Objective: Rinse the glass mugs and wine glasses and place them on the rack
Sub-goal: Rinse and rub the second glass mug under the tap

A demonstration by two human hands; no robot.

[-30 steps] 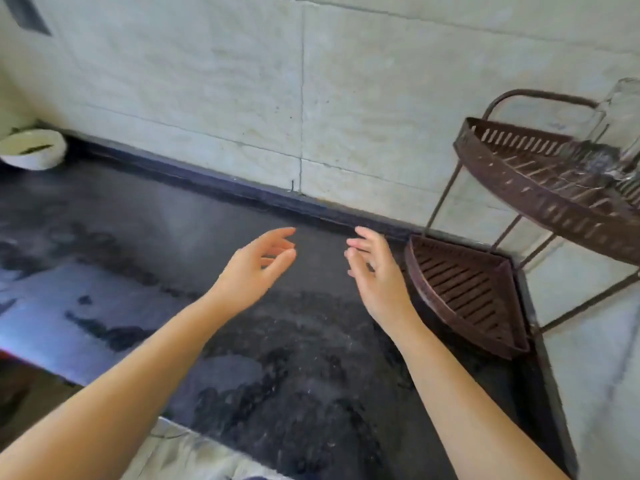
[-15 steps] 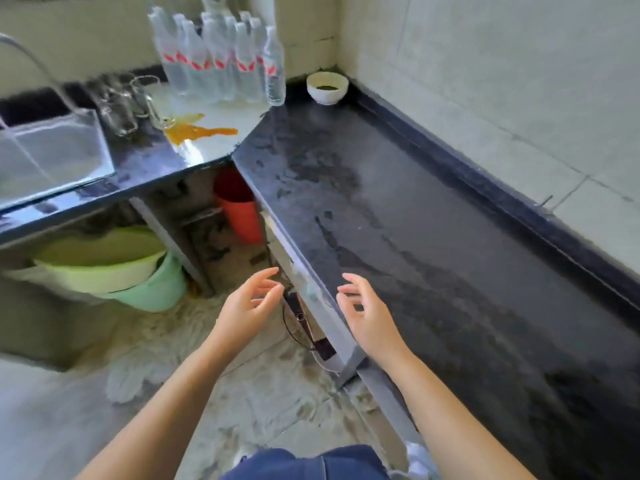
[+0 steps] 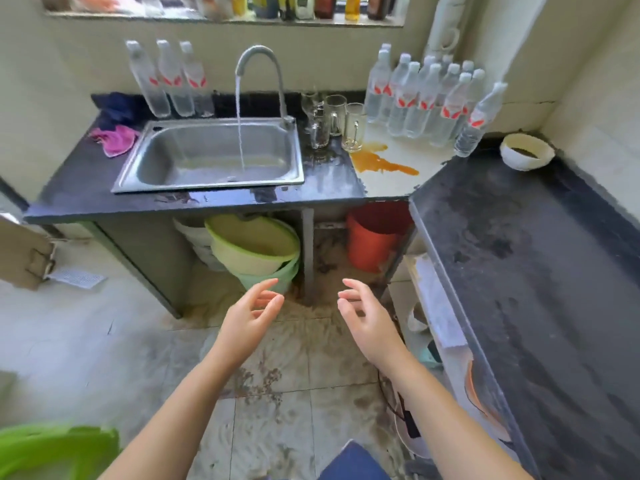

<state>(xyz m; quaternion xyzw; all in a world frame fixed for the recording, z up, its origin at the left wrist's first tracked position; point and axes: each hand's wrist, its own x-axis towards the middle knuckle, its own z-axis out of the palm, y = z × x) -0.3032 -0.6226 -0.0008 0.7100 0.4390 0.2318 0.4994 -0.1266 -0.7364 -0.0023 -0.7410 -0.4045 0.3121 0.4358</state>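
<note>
Your left hand (image 3: 250,315) and right hand (image 3: 363,318) hung apart, empty; glass mugs (image 3: 341,124) stood ahead-right: grip a handle.

No legible txt — water bottles (image 3: 412,98) show red logos only.

Left hand (image 3: 250,315) and right hand (image 3: 367,318) held empty with relaxed fingers above tiled floor, tap (image 3: 258,69) running into steel sink (image 3: 207,155), glass mugs (image 3: 341,124) clustered right of sink, orange spill (image 3: 379,162) beside them, water bottles (image 3: 433,100) behind
</note>
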